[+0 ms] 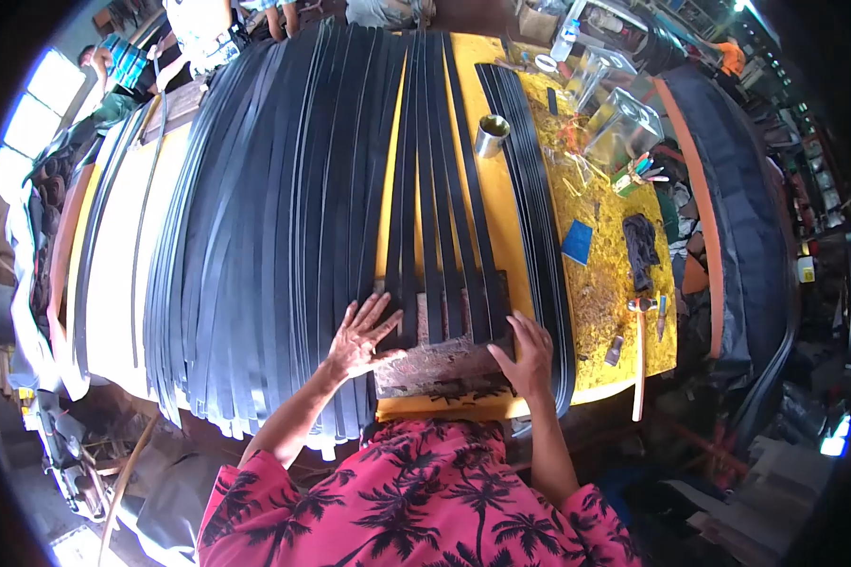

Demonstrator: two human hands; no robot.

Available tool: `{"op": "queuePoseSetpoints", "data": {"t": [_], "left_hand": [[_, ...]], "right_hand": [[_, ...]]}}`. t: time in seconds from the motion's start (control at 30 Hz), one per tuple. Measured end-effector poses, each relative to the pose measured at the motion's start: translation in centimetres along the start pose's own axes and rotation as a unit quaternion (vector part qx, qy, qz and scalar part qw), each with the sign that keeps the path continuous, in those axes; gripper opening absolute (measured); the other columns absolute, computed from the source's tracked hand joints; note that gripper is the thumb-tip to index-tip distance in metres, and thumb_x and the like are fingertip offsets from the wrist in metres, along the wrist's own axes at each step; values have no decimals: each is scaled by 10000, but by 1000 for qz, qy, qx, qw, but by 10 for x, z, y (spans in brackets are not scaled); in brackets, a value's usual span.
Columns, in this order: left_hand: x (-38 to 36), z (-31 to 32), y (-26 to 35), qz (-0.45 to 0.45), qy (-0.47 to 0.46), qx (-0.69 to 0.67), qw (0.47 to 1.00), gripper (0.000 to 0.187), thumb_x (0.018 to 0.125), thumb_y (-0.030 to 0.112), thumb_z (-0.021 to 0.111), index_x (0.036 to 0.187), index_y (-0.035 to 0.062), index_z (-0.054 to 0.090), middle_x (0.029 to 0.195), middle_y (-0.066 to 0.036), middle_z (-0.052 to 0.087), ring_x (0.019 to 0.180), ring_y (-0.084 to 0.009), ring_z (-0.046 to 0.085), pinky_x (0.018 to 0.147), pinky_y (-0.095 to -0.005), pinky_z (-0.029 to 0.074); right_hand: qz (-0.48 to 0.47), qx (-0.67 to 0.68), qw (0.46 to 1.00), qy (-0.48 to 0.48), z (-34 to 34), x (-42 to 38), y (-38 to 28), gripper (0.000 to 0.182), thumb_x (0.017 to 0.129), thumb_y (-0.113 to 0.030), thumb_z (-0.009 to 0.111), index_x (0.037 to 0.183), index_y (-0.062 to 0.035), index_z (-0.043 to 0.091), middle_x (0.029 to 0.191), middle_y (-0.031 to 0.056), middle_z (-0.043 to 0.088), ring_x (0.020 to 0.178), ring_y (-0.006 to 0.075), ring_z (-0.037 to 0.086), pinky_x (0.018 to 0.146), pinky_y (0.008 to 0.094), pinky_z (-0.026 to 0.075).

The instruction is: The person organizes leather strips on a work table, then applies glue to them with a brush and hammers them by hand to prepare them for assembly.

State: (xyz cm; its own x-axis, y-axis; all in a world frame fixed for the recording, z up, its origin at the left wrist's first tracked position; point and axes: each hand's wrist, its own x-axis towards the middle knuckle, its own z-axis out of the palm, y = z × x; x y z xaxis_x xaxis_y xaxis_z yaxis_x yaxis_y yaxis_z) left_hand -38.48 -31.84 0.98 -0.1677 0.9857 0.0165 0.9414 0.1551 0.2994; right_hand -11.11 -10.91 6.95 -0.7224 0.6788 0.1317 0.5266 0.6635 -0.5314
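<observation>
My left hand [359, 338] lies with its fingers spread on the edge of the dark strips, at the left side of a worn brown board [435, 364]. On the board's right side rests my right hand [528, 354], its thumb and fingers apart beside the end of a strip. Several long black strips [428, 189] fan out between the hands, their near ends lying on the board. A wide mass of black strips [274, 208] covers the table to the left. Right of the board runs a narrow stack of black strips [534, 198].
A metal cup [492, 135] stands on the yellow table [591, 350]. To the right are a blue piece [577, 242], a hammer [640, 359], a dark cloth [640, 250] and clear boxes [624, 128]. A person in orange [731, 59] is at the far right; others are at the far left.
</observation>
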Motion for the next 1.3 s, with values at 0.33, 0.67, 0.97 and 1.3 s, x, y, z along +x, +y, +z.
{"op": "queuePoseSetpoints", "data": {"t": [0.33,0.67,0.97,1.3], "left_hand": [[-2,7,-3,21,8,-10,1000,833,823,666,577,1470,174,395,1581,-154,223,1452,-340,238,1152,-551,232],[-7,-7,39,-9,110,-91,990,750,856,390,669,1446,24,384,1538,-227,289,1420,-388,292,1140,-545,232],[79,31,208,-103,98,-360,922,337,903,105,636,1229,46,573,1206,-181,615,1157,-339,577,983,-410,451],[144,73,324,-204,-134,-726,643,431,1002,385,533,1224,21,587,1073,-16,634,984,-127,610,843,-253,503]], "right_hand": [[123,16,988,93,-26,-81,10,509,767,-234,782,1187,2,616,1255,166,597,1155,347,553,1008,428,412],[302,-37,932,198,-52,-103,150,378,844,-185,711,1151,12,614,1114,212,631,1039,366,604,932,427,477],[307,-85,924,211,-45,-53,261,281,808,-195,697,997,-4,611,926,223,582,924,407,561,816,502,451],[63,185,978,78,-98,-69,118,303,801,-137,726,1065,-16,639,1022,200,635,960,373,615,832,427,485]]}}
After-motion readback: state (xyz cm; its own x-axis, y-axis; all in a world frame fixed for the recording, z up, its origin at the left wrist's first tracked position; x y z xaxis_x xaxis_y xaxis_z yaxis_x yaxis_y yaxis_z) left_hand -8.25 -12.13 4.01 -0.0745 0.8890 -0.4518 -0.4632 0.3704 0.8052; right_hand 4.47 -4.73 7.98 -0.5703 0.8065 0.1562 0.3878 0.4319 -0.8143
